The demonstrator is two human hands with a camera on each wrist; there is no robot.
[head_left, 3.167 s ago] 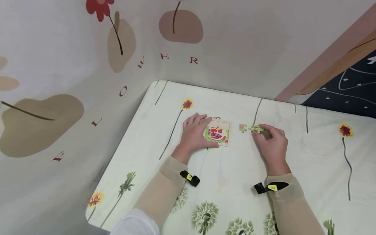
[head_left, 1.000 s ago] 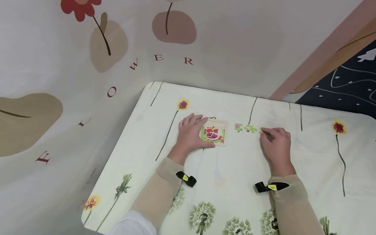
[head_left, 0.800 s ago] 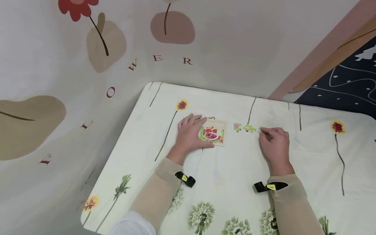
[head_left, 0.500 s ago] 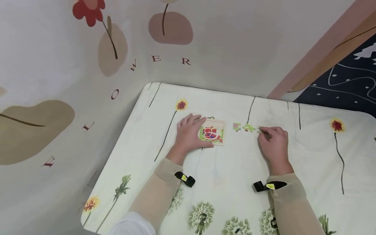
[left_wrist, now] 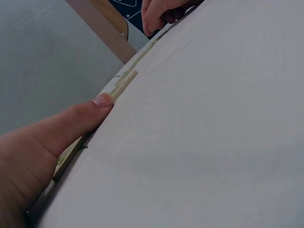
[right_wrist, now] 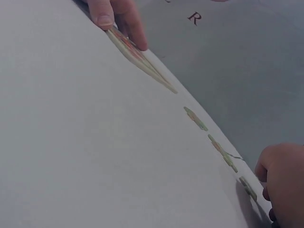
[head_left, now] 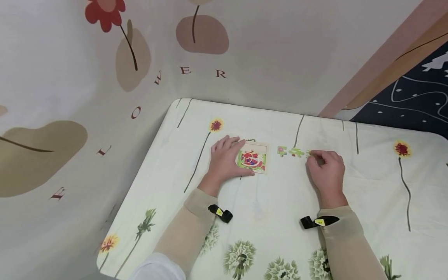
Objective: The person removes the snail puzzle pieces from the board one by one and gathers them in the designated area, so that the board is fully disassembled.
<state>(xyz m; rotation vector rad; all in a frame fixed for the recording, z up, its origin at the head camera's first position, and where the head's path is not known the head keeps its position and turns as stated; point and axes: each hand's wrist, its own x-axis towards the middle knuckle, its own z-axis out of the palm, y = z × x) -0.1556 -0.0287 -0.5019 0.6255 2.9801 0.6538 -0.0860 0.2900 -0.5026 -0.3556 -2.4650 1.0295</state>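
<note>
A small square wooden puzzle board [head_left: 264,148] with a partly filled red and green picture lies on the table. My left hand [head_left: 227,159] holds it from the left, thumb on its near edge and index finger at its far edge. To the right of the board, two green puzzle pieces lie in a row: one with a pink spot [head_left: 281,151] and a wider one [head_left: 296,152]. At the row's right end my right hand [head_left: 328,171] pinches a third green puzzle piece [right_wrist: 248,188] between thumb and index finger, mostly covered in the head view.
A white cloth [head_left: 266,202] printed with flowers and dandelions covers the table. Behind and to the left stands a pale curtain [head_left: 280,70] with letters and flower shapes. The table's left edge and rounded far corner show.
My right hand has shifted from the wider piece to the third one at the row's right end. The left hand stays on the board. The head view has turned slightly.
</note>
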